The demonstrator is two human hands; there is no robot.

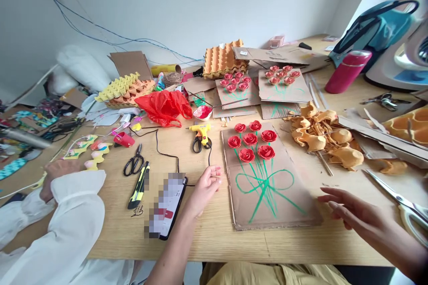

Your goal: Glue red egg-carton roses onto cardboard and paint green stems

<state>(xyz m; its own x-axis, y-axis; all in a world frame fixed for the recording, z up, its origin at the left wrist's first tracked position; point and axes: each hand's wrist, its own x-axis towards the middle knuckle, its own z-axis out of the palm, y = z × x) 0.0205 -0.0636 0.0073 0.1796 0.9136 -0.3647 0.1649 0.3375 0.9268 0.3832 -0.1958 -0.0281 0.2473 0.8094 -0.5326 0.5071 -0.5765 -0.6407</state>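
Note:
A brown cardboard sheet (pixel 247 200) lies flat before me, with a green drawing of stems and a bow (pixel 265 185). Several red roses (pixel 250 139) sit on its upper half. Just off the sheet's left edge is my left hand (pixel 207 183), fingers loosely bent and slightly apart, holding nothing. My right hand (pixel 349 210) hovers beyond the right edge with fingers stretched out and nothing in it. A yellow glue gun (pixel 200 132) rests above my left hand, its cord running down toward that hand. To the left lies a phone (pixel 170 207), its screen partly blurred.
Black scissors (pixel 133 164) and a yellow utility knife (pixel 139 185) lie left, near a co-worker's white sleeve (pixel 78 205). Orange egg-carton pieces (pixel 321 136) pile up right, above larger scissors (pixel 399 200). Behind are a red bag (pixel 165 106) and a pink bottle (pixel 348 72).

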